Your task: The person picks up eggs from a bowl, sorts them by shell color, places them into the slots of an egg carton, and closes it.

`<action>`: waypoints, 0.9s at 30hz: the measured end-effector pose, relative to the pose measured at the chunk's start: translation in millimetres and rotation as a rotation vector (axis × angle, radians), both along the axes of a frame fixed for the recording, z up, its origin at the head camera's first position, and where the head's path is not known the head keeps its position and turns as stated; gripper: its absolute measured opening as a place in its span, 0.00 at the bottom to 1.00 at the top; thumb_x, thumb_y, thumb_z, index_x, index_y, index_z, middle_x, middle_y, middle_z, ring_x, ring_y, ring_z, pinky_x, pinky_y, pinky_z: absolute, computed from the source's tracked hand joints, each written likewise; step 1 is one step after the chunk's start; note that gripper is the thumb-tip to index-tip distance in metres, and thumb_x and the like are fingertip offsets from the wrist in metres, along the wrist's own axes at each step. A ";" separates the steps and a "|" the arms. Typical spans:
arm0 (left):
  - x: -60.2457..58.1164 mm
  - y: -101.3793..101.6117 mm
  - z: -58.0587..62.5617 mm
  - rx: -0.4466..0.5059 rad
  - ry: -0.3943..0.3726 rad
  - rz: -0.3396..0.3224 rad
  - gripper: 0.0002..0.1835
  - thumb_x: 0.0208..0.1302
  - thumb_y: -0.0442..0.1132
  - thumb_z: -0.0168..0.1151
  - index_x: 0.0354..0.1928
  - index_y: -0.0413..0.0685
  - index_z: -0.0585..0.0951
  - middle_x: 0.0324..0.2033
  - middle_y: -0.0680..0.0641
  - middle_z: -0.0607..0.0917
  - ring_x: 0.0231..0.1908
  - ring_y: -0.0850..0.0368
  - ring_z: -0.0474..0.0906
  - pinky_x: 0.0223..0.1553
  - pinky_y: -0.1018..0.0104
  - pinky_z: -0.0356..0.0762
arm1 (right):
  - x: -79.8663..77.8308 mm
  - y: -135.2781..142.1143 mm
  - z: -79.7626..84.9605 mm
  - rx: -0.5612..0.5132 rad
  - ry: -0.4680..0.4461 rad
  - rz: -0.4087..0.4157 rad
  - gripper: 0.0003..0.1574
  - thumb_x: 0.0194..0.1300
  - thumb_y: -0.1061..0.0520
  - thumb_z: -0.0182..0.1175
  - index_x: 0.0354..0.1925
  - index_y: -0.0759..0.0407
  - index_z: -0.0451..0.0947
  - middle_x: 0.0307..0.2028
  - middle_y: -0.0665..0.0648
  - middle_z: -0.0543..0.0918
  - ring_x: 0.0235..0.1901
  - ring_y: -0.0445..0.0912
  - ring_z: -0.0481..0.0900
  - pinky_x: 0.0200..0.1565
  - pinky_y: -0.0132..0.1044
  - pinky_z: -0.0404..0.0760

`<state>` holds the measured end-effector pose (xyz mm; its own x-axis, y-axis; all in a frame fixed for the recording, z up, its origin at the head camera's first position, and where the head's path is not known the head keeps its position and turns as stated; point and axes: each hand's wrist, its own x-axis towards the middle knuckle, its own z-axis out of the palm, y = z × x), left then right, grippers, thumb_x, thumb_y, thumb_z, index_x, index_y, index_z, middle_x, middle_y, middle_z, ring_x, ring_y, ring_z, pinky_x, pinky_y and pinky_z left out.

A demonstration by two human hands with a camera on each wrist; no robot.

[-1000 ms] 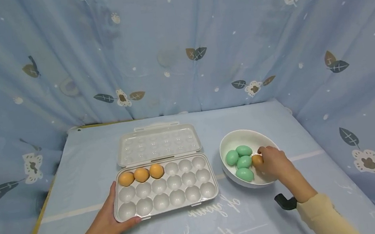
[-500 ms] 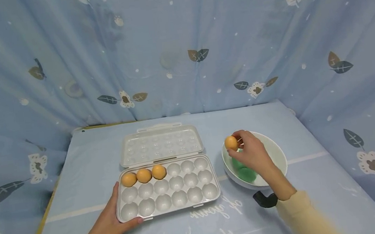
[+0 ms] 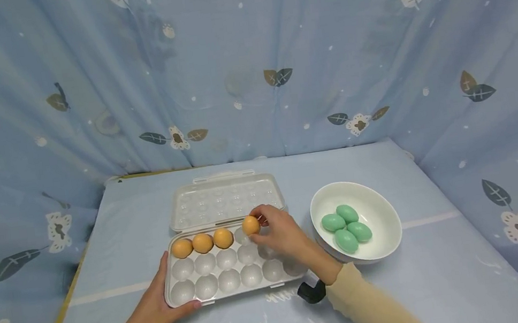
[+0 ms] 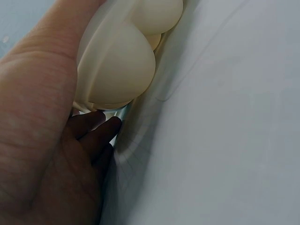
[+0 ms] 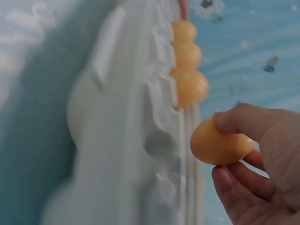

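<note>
An open grey egg tray (image 3: 234, 277) lies on the table, its lid (image 3: 225, 200) folded back. Three orange eggs (image 3: 202, 242) fill the left cells of its far row. My right hand (image 3: 280, 234) pinches a fourth orange egg (image 3: 250, 225) just above the fourth cell of that row. The right wrist view shows that egg (image 5: 220, 144) in my fingertips (image 5: 234, 119) beside the row of three eggs (image 5: 188, 70). My left hand (image 3: 153, 309) grips the tray's near left corner; in the left wrist view its fingers (image 4: 96, 129) curl under the tray's underside (image 4: 122, 56).
A white bowl (image 3: 382, 216) with several green eggs (image 3: 347, 226) sits to the right of the tray. Blue patterned curtains close in the table on the back and both sides. A black wrist strap (image 3: 311, 291) shows below my right hand.
My right hand lifted the orange egg out of the bowl and carried it left to the tray's far row. The left hand has stayed on the tray's corner.
</note>
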<state>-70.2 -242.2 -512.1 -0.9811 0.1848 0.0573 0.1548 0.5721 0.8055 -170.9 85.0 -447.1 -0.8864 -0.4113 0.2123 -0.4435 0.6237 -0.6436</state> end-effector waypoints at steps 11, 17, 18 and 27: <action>0.6 1.0 -4.4 -0.019 0.003 0.007 0.76 0.47 0.56 0.84 0.84 0.53 0.35 0.80 0.37 0.54 0.75 0.35 0.55 0.57 0.94 0.43 | 0.4 -19.1 -27.2 0.147 0.035 0.000 0.30 0.60 0.53 0.77 0.59 0.55 0.81 0.52 0.53 0.84 0.46 0.43 0.82 0.49 0.33 0.81; 0.1 0.6 -3.9 -0.007 0.026 -0.003 0.76 0.46 0.55 0.85 0.84 0.53 0.36 0.80 0.37 0.55 0.74 0.36 0.58 0.57 0.95 0.44 | 1.6 -10.3 -15.0 0.126 0.056 -0.033 0.28 0.61 0.53 0.76 0.58 0.56 0.82 0.51 0.54 0.85 0.47 0.47 0.84 0.49 0.39 0.83; 0.2 0.6 -3.5 -0.007 0.031 -0.004 0.76 0.46 0.55 0.85 0.84 0.53 0.36 0.79 0.37 0.56 0.74 0.36 0.58 0.57 0.95 0.45 | 1.7 -7.1 -12.0 0.115 0.062 -0.041 0.28 0.61 0.54 0.76 0.58 0.57 0.82 0.51 0.54 0.85 0.47 0.47 0.85 0.49 0.40 0.83; 0.6 -1.3 0.2 -0.021 0.019 0.002 0.76 0.47 0.55 0.84 0.84 0.51 0.35 0.79 0.35 0.55 0.73 0.33 0.58 0.57 0.95 0.44 | -2.0 35.5 16.7 0.032 0.190 -0.125 0.28 0.59 0.56 0.77 0.57 0.60 0.82 0.50 0.57 0.86 0.46 0.50 0.86 0.49 0.43 0.85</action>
<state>-69.6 -243.5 -511.9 -0.9802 0.1843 0.0725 0.1692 0.5890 0.7902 -172.9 120.5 -430.4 -0.8761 -0.3102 0.3690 -0.4731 0.7002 -0.5347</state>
